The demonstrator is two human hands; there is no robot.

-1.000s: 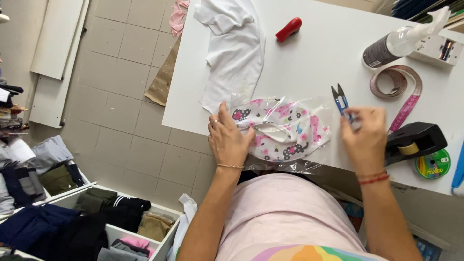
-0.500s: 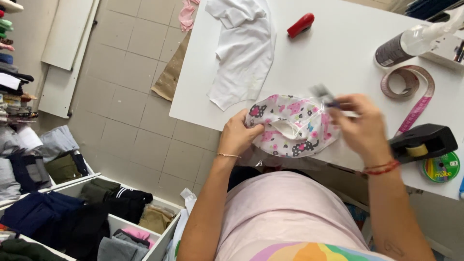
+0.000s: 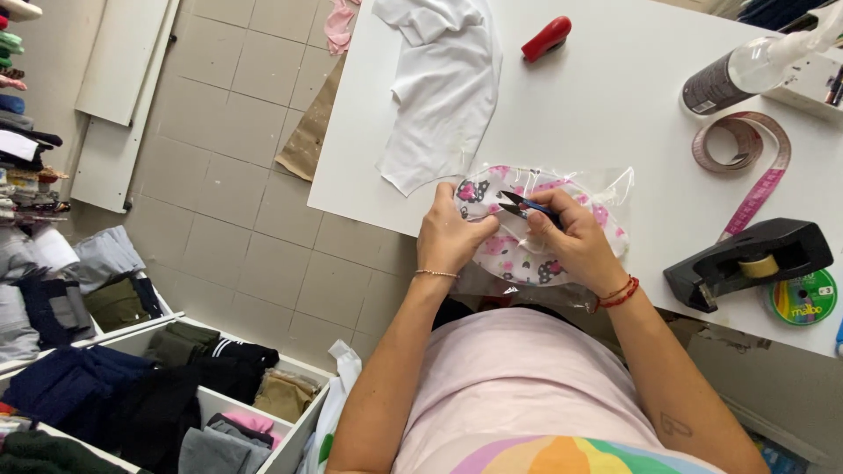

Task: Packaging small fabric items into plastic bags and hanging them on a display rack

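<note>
A clear plastic bag (image 3: 606, 189) with a pink flowered garment (image 3: 518, 254) inside lies at the near edge of the white table (image 3: 615, 96). My left hand (image 3: 452, 233) presses on the bag's left end and grips it. My right hand (image 3: 575, 241) holds small blue-handled thread snips (image 3: 522, 204), their black blades pointing left over the bag, close to my left thumb.
A white garment (image 3: 443, 88) lies behind the bag. A red stapler (image 3: 546, 38), a spray bottle (image 3: 746, 66), a pink measuring tape (image 3: 746, 162), a black tape dispenser (image 3: 746, 263) and a tape roll (image 3: 803, 298) stand to the right. Bins of folded clothes (image 3: 132, 395) sit on the floor at left.
My right hand has brought the snips from the right side of the bag to its left part, beside my left hand. The view has shifted a little.
</note>
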